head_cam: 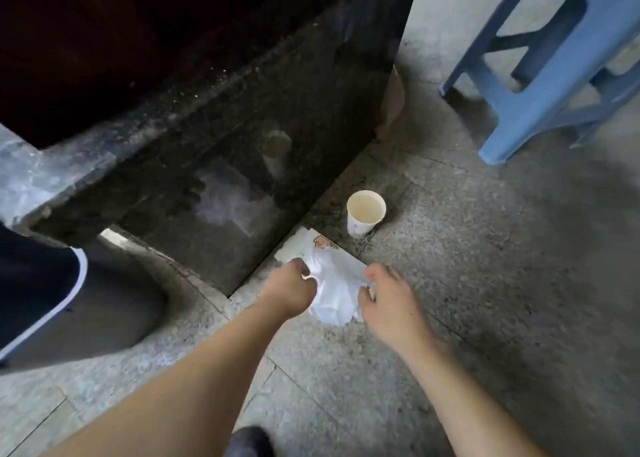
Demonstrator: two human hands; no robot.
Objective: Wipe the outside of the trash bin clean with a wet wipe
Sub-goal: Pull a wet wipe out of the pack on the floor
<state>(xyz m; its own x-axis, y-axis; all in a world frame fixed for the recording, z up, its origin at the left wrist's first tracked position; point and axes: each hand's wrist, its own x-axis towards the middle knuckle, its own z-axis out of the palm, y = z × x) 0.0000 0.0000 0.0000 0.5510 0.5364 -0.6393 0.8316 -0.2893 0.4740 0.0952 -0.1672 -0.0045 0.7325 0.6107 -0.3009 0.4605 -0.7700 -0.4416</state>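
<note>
A: Largest items?
B: Speckled grey granite floor [450, 283]; polished dark stone ledge [214, 117]; blue moulded plastic stool [540, 86]; dark round trash bin with pale rim [52, 304] — far left, on the floor.
A: Smaller?
B: White paper cup [365, 214], liquid inside; flat white wipe packet [308, 249]; crumpled soft white wet wipe [334, 290] over the packet.
A: Hands?
B: Left hand [289, 292] and right hand [391, 304] — each pinches a wipe edge.

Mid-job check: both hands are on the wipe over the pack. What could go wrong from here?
1. The open cup holding liquid stands just beyond the pack; a jerk could tip it.
2. Left hand and right hand pinch the crumpled wipe; pulling hard might tear it.
3. The bin is off to the left; the wipe may drag on the gritty floor.
</note>
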